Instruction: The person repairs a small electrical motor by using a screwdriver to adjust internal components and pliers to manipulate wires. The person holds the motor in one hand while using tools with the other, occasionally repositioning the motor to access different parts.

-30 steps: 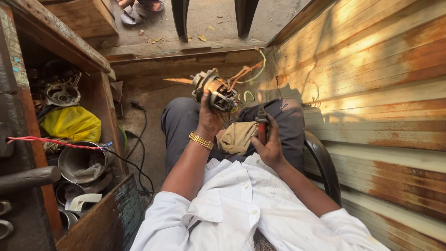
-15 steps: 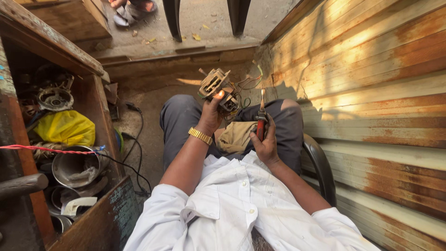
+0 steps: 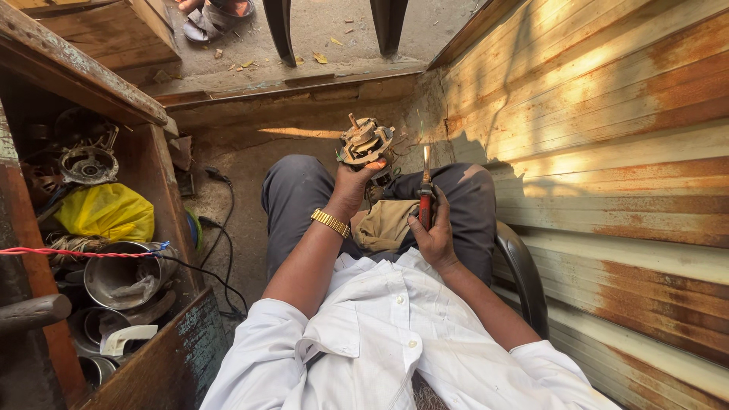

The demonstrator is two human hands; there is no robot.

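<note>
The left hand point(image 3: 351, 186) grips a rusty metal motor part with copper windings point(image 3: 366, 142) raised above the lap, fingers curled around it. The right hand point(image 3: 434, 235) clasps a red-handled screwdriver point(image 3: 425, 199) upright. Left, an open wooden cabinet point(image 3: 144, 175) holds a yellow plastic bag point(image 3: 106, 212) and dented steel bowls point(image 3: 121, 277).

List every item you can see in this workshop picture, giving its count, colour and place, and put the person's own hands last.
motor part: one, rusty brown metal with wires, held up over the knees.
screwdriver: one, red handle, blade up, over the right thigh.
cloth: one, tan, on the lap.
wristwatch: one, gold, left wrist.
yellow bag: one, in the wooden cabinet at left.
metal pots: at least two, grey, below the bag.
red cord: one, stretched across the cabinet.
black cable: one, on the floor.
left hand: grips the motor part.
right hand: holds the screwdriver.
</note>
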